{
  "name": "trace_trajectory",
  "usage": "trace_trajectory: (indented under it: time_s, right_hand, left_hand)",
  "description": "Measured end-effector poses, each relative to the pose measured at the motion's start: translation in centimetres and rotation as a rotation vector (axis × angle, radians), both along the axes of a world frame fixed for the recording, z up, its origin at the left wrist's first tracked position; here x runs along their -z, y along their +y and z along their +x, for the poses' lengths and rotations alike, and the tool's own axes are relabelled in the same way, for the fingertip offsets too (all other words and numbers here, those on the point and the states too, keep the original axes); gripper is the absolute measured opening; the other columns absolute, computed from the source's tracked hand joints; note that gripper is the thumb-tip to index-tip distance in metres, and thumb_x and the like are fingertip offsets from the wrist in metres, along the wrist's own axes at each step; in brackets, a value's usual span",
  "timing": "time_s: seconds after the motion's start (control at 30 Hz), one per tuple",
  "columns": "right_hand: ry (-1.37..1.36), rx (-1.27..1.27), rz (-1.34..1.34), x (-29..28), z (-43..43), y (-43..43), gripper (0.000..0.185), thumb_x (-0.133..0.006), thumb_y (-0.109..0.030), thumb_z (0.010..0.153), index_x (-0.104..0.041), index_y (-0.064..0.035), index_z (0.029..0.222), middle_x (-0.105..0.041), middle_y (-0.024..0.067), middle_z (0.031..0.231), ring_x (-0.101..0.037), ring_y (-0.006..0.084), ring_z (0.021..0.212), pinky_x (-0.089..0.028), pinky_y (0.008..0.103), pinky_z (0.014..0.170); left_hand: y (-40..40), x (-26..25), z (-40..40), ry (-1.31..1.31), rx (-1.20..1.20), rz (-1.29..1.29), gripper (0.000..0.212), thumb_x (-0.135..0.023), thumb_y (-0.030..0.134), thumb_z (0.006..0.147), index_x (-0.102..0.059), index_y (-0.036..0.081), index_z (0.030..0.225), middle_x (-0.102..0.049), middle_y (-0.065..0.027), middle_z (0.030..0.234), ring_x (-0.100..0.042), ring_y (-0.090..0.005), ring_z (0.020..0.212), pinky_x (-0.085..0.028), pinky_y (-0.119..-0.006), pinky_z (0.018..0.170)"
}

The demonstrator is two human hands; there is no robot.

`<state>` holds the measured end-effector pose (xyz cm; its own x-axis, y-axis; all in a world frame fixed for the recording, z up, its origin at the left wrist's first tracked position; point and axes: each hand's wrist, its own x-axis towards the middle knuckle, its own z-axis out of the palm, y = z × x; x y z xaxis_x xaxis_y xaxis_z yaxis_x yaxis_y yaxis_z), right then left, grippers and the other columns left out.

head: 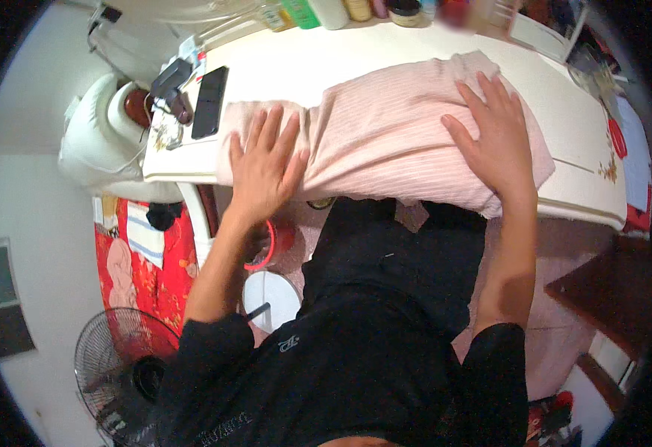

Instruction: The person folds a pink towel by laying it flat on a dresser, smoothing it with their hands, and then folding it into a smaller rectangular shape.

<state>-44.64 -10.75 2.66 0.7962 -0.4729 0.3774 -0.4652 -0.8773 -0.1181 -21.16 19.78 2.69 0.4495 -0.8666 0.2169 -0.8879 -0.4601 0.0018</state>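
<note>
A pink ribbed knit garment (387,128) lies rumpled across a white tabletop (281,72), and its lower edge reaches the table's front edge. My left hand (267,162) rests palm down on the left part of the cloth, fingers spread. On the right part, my right hand (493,134) lies flat with its fingers apart, near the garment's upper right corner. Creases run through the fabric between the two hands. Neither hand grips anything.
A black smartphone (210,102) and a dark charger (172,78) lie left of the cloth. Bottles (328,12) and a jar (405,12) line the back. Red-handled scissors (616,138) are at the right. A standing fan (124,369) is at the lower left.
</note>
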Motion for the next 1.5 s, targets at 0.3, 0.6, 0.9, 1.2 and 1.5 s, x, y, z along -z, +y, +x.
trace_trajectory:
  time_s: [0.3, 0.6, 0.9, 1.2, 1.5]
  right_hand:
    - [-0.049, -0.052, 0.008, -0.2, 0.0, 0.1, 0.061, -0.059, -0.049, 0.102, -0.058, -0.015, 0.152, -0.049, 0.0215, 0.159, -0.037, 0.0406, 0.153, -0.021, 0.0568, 0.128]
    - [0.051, 0.013, 0.023, -1.7, -3.9, 2.1, 0.06, -0.059, -0.039, 0.101, -0.051, -0.0195, 0.157, -0.044, 0.0209, 0.163, -0.036, 0.0464, 0.152, -0.021, 0.0645, 0.125]
    - [0.268, 0.312, 0.028, -1.1, -11.7, -1.7, 0.079, -0.05, -0.06, 0.105, -0.035, -0.0116, 0.165, -0.025, 0.032, 0.169, -0.019, 0.0536, 0.157, -0.011, 0.0684, 0.125]
    - [0.303, 0.428, 0.087, -0.3, 1.5, -5.3, 0.116, -0.039, -0.094, 0.088, -0.03, -0.0106, 0.168, -0.021, 0.0297, 0.172, -0.014, 0.0525, 0.159, -0.009, 0.076, 0.122]
    - [0.183, -0.102, -0.032, -1.0, 3.1, 4.9, 0.076, -0.046, -0.065, 0.103, -0.046, -0.0169, 0.161, -0.034, 0.0259, 0.168, -0.026, 0.0504, 0.156, -0.014, 0.0725, 0.123]
  left_hand:
    - [-8.7, -1.7, -5.1, 0.025, 0.355, 0.071, 0.057, -0.05, 0.047, 0.104, -0.052, 0.023, 0.156, -0.035, -0.0094, 0.171, -0.029, -0.0359, 0.159, -0.017, -0.084, 0.114]
    - [-17.9, -1.4, -1.8, 0.007, 0.697, 0.042, 0.06, -0.048, 0.049, 0.106, -0.047, 0.025, 0.16, -0.031, -0.0079, 0.174, -0.028, -0.0336, 0.16, -0.015, -0.079, 0.12]
    - [-16.8, -1.1, 2.1, 0.019, 0.613, -0.011, 0.064, -0.046, 0.064, 0.106, -0.048, 0.029, 0.16, -0.037, -0.0085, 0.171, -0.029, -0.0307, 0.16, -0.013, -0.071, 0.125]
    - [-17.1, -0.3, 4.8, 0.08, 0.527, -0.03, 0.068, -0.047, 0.068, 0.104, -0.048, 0.03, 0.16, -0.036, -0.0072, 0.172, -0.026, -0.0282, 0.161, -0.012, -0.065, 0.128]
    - [-14.5, -0.9, 6.1, 0.096, 0.631, -0.02, 0.08, -0.052, 0.077, 0.096, -0.051, 0.028, 0.158, -0.039, -0.0078, 0.17, -0.028, -0.0299, 0.16, -0.015, -0.062, 0.129]
